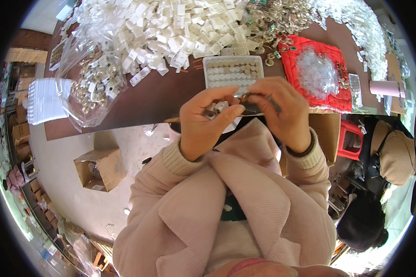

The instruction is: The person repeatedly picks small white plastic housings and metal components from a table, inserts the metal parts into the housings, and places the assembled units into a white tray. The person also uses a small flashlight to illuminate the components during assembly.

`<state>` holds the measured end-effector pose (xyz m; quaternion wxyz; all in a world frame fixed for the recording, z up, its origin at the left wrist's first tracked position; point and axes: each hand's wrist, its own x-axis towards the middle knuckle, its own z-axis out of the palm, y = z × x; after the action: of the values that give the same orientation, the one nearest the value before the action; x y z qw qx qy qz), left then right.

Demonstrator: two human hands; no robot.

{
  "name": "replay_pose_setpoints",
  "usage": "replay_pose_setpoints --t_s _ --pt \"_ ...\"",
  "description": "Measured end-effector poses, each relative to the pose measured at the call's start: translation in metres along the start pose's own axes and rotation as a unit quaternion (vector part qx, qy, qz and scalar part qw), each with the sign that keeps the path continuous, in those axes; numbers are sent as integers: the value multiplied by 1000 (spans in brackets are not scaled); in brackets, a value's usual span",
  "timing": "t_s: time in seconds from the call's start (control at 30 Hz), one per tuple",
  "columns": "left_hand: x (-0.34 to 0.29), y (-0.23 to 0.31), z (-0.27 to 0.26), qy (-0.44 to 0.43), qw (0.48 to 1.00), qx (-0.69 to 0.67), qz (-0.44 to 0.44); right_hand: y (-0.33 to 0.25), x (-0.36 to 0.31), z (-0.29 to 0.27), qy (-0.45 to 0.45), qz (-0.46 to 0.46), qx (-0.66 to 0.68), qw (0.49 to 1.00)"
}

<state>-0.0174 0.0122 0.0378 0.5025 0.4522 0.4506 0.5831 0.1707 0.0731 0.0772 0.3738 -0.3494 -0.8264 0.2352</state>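
My left hand (pixel 203 117) is closed around a few small white plastic pieces (pixel 219 107), which show between thumb and fingers. Close beside it, my right hand (pixel 284 108) pinches something small and dark between its fingertips, partly smeared by motion. Both hands meet at the table's near edge, over my lap. Just beyond them stands a white tray (pixel 209 84) with rows of small round hollows. Tan round pieces (pixel 247 69) sit in some of its rows.
Past the tray, a large heap of white plastic cards (pixel 171 27) covers the brown table (pixel 145 99). Metal clips (pixel 282 18) are piled beyond it. On the right, a red cloth (pixel 289 69) bears clear plastic bits (pixel 316 69). Stacked white trays (pixel 46 101) and a clear bag (pixel 90 87) lie left.
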Motion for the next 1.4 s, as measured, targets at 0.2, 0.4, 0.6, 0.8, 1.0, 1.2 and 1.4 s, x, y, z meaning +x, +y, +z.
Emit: replay_pose_setpoints --t_s 0.2,0.4,0.6,0.8,1.0,1.2,1.4 --pt "-11 1 -7 51 998 2 -29 -21 -13 28 10 34 67 997" --pt "-20 2 -19 62 988 -88 -108 -18 -13 43 47 -103 -27 993" --pt "4 58 -102 188 956 120 188 -15 -20 40 84 -45 50 994" --pt "40 70 -152 223 588 686 366 -15 -24 43 79 -5 84 993" --pt "46 9 -118 117 751 620 194 -18 -25 46 44 7 84 995" --pt "45 8 -121 140 874 454 101 -18 -27 43 53 34 85 994" --pt "22 8 -112 146 975 -111 -128 -17 -26 49 48 65 140 987"
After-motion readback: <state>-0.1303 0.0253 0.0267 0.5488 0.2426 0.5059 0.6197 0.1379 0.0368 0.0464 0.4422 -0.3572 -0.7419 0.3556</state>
